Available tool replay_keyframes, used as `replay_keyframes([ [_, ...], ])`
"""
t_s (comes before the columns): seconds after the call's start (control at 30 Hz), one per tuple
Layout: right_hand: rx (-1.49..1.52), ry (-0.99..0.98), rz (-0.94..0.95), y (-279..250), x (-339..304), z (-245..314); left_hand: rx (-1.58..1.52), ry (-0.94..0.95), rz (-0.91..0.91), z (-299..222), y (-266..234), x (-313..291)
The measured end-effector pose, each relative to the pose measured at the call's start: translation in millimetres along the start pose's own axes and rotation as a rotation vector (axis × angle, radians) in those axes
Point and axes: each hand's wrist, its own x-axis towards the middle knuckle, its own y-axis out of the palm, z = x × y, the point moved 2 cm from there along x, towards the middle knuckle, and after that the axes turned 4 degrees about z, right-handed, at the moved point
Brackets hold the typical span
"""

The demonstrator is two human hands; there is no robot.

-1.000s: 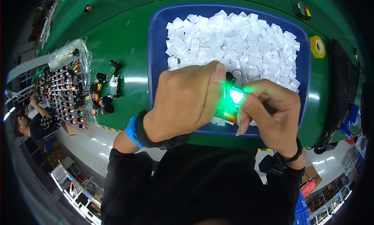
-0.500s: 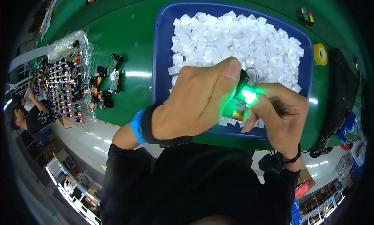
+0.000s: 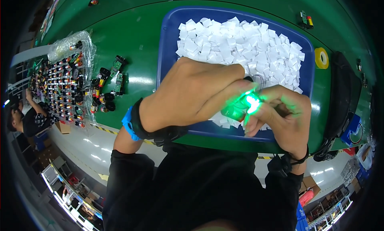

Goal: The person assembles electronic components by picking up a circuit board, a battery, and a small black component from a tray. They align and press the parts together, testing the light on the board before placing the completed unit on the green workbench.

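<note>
Between the left hand and the right hand, the small device is mostly covered by them and too bright for seeing its details; the left hand also hides part of the blue tray; far left of this hand, the many parts are too small to tell

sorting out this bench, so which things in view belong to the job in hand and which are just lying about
Seemingly in use:
green-lit electronic module, between left hand and right hand
blue tray of white square pieces, beneath the hands
loose circuit modules at left, perhaps

Seemingly just lying about:
yellow tape roll, untouched
black bag, untouched
</note>
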Motion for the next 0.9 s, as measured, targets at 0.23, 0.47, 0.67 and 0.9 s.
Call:
replay_keyframes([
  [0.23, -0.031, -0.088, -0.079, 1.2, 2.6, -15.5, 0.042, -0.098, 0.056, 3.7, 8.4, -2.9],
  [0.47, -0.012, -0.089, -0.105, 1.4, 3.4, -22.2, 0.008, -0.197, 0.065, 4.5, 18.3, -5.5],
  [0.67, -0.026, -0.103, -0.135, 1.9, 2.3, -22.8, -0.052, -0.214, 0.044, 4.7, 20.5, -5.0],
  [0.9, 0.076, -0.006, -0.074, -2.7, 7.5, 0.5, -0.115, -0.227, 0.052, 1.3, 2.8, 1.9],
])
